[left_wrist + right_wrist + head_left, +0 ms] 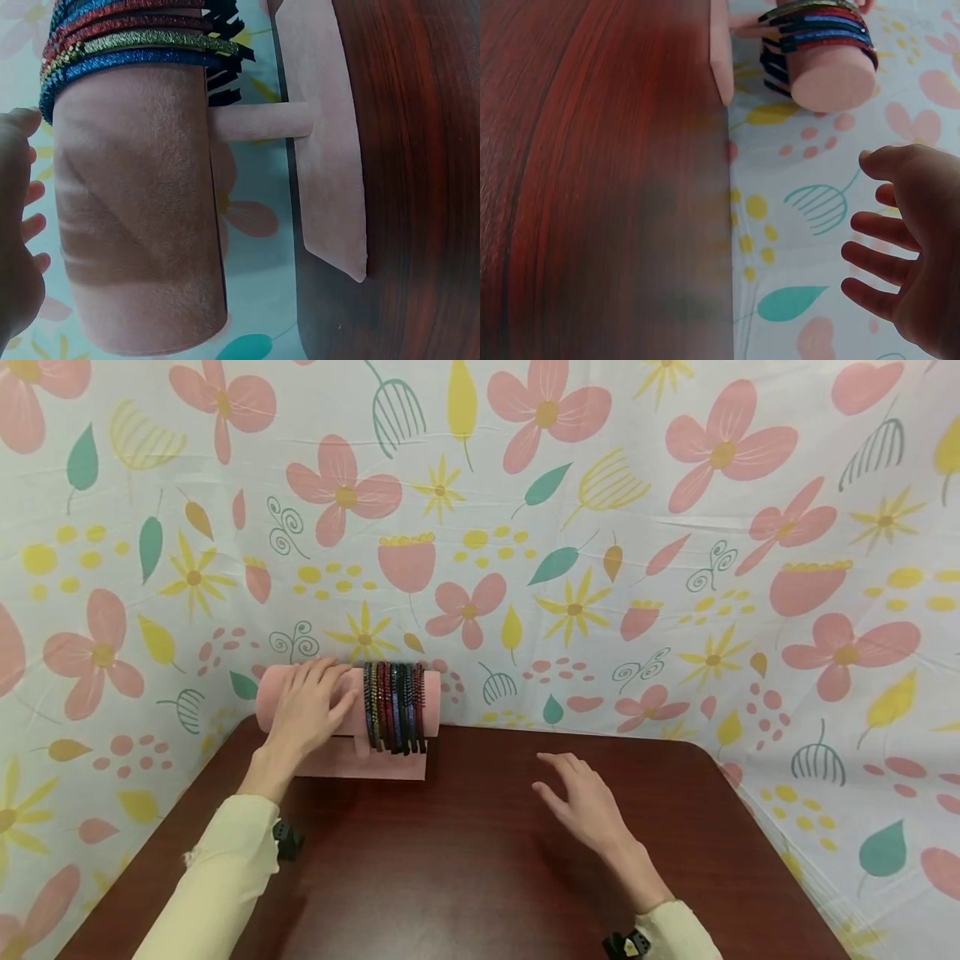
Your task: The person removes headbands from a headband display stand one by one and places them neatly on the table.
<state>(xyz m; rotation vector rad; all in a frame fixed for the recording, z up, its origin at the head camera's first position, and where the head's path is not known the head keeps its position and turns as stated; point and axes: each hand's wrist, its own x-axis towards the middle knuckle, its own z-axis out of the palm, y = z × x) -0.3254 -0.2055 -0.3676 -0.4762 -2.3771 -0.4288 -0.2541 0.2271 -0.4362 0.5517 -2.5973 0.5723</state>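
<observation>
Reaching over the pink velvet roll (142, 195), my left grip (306, 700) is loosely spread, contact unclear; the roll's long axis runs nine to three o'clock. Glittery headbands (395, 708) wrap it at that grip's three o'clock, just beside. My right grip (583, 802), spread and empty, hovers farther off above the worktop (450, 843), headbands at its ten o'clock.

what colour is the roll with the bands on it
Pink; the roll shows best in the left wrist view.
</observation>
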